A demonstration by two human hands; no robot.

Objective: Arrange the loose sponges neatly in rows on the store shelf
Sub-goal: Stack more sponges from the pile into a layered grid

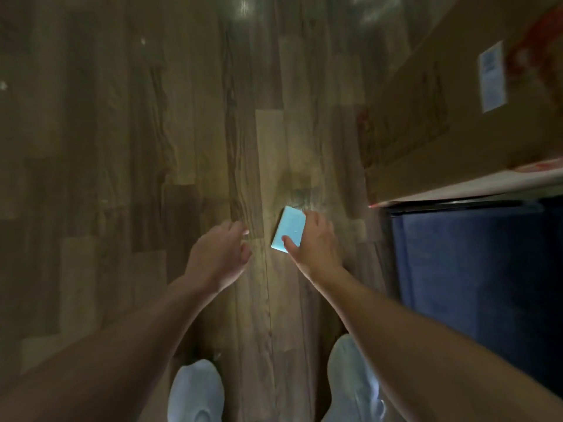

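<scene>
Progress: early, by my reading. One pale blue sponge (288, 228) in view, no shelf rows visible from here, so I can't count anything as placed. No other loose sponges show on the wood floor (146, 153) around the grips. What's left, as I judge it: carry this one to the shelf, set it in line, then collect any others.

Right grip (315, 243): closed round the sponge. Thumb lies across its near face, fingers wrap over the far long edge. The sponge sits at the fingertip end of this grip, tilted, low over the floor. Whether it touches the boards or is lifted clear, I can't tell.

Left grip (217, 254): just to the left of the sponge, apart from it. Fingers loosely curled, nothing in it.

Surroundings: beyond and to the right of the right grip, a large cardboard box (451, 111) with a white label. Directly right of that arm, a dark blue panel (475, 275), possibly the shelf unit's base; too dim to be sure. Pale shoes (195, 391) below both arms.
</scene>
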